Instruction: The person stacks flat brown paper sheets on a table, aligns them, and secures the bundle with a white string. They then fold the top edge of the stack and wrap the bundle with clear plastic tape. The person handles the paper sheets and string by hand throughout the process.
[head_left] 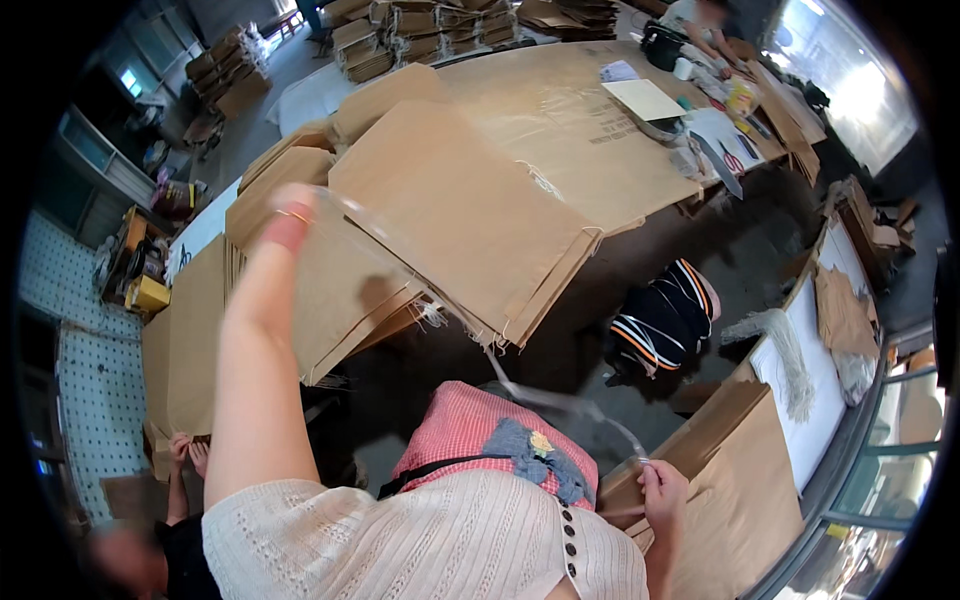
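The right hand's [664,488] grip pinches the end of a clear plastic strip [545,395] low beside the apron. The strip runs up across the brown paper bags [470,215] to the raised left hand [290,218], whose grip I cannot tell. The bags lie stacked on the tabletop [570,110].

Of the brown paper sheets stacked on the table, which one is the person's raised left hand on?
The left hand rests on the lower brown sheet, left of the stack. The large top sheet overlaps it from the right and lies untouched.
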